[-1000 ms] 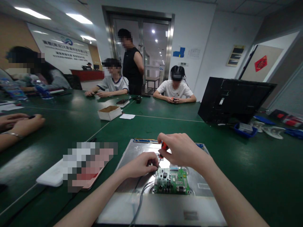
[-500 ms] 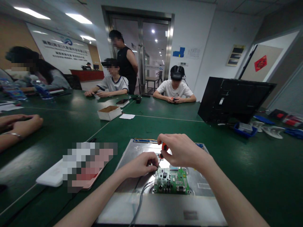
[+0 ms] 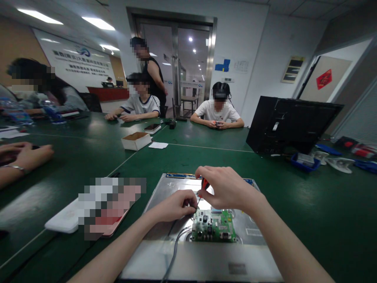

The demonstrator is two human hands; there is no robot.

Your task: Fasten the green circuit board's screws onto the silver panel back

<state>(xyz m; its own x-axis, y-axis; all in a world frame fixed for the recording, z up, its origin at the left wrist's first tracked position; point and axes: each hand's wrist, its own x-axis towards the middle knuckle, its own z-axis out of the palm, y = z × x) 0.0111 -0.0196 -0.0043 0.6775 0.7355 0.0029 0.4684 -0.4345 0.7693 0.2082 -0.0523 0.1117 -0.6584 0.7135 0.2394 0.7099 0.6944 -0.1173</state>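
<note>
My right hand (image 3: 222,188) is closed round the red and black handle of a screwdriver (image 3: 204,184), which leans with its thin shaft pointing down. The tip meets the upper left corner of a green circuit board (image 3: 213,226). There my left hand (image 3: 178,204) has its fingers curled together beside the tip; whatever they pinch, if anything, is too small to make out. The board lies on the back of a silvery display panel (image 3: 159,251), flat on the green table. Grey cables (image 3: 174,255) run from the board's left side toward me.
Left of the panel lie a white slab-like object (image 3: 63,218) and a pink phone-like object (image 3: 113,224), partly blurred out. Farther off are an open white box (image 3: 136,141), a black monitor casing (image 3: 291,124) and a blue tray (image 3: 305,162). A co-worker's hands (image 3: 32,157) rest at left.
The screwdriver handle has turned slightly in my right hand, its tip staying at the board's corner. My left hand has hardly moved. A standing person in the background shifted left.
</note>
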